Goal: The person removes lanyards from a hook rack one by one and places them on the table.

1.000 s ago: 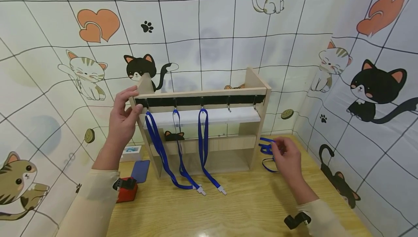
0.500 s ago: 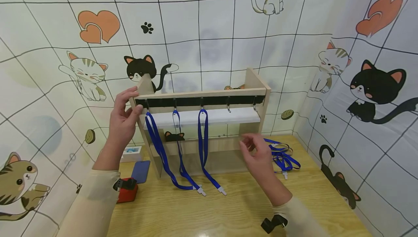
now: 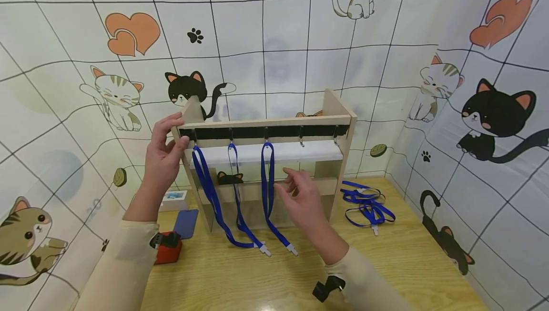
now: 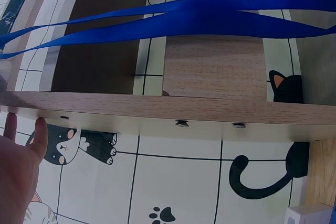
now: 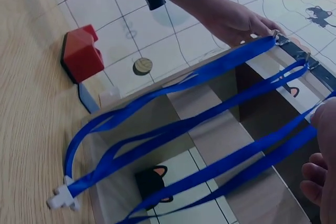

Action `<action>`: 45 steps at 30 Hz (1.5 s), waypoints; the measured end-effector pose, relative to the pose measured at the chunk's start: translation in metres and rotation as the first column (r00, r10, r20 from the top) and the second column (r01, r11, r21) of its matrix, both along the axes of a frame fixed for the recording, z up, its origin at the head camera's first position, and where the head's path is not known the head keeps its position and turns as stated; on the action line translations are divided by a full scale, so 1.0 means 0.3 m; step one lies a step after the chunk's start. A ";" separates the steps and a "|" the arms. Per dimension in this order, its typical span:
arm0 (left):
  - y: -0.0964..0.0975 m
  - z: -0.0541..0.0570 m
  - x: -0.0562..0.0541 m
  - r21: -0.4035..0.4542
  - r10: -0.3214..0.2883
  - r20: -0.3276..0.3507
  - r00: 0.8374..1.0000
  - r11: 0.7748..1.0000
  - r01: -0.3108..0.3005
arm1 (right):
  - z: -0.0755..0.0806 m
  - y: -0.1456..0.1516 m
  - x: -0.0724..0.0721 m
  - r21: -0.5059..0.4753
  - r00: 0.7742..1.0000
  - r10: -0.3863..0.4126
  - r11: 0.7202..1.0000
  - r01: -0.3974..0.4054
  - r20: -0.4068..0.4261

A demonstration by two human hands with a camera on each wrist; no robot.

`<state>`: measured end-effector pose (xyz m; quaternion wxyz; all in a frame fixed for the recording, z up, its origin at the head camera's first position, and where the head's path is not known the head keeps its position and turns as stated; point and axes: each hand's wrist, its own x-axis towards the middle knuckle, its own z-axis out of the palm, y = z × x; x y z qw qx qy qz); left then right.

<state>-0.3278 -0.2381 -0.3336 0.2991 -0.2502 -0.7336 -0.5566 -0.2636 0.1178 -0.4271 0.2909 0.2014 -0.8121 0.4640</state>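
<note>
A small wooden shelf (image 3: 309, 186) stands on the table, with a dark strip of metal hooks (image 3: 283, 132) across its upper front. Three blue lanyards hang from the left hooks; the third lanyard (image 3: 268, 192) is nearest my right hand (image 3: 305, 204). That hand has thumb and forefinger apart, fingers loosely bent, nothing between them. Its thumb tip is right at the lanyard's edge. My left hand (image 3: 165, 151) holds the shelf's upper left corner, thumb at the front and fingers along the outer side panel (image 4: 210, 114). The two right hooks are bare.
More blue lanyards (image 3: 369, 206) lie in a loose heap on the table (image 3: 274, 282), right of the shelf. Left of it are a red box-like object (image 3: 168, 248), a blue flat card (image 3: 186, 224) and a white box (image 3: 173, 200). Patterned cloth walls (image 3: 274, 25) stand close behind and beside.
My right hand has let go of a lanyard in the heap on the right and moved left across the shelf front to the third hanging lanyard. My left hand has stayed at the corner.
</note>
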 end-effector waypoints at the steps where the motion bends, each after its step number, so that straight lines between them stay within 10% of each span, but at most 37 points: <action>1: 0.000 0.000 -0.001 -0.002 0.002 0.002 1.000 1.000 -0.002 | 0.005 -0.013 0.000 -0.008 1.000 -0.002 1.000 0.002 0.025; 45: -0.003 0.001 0.000 -0.013 0.019 0.004 1.000 1.000 -0.019 | 0.002 -0.225 -0.038 -0.259 0.979 0.119 0.963 -0.073 0.163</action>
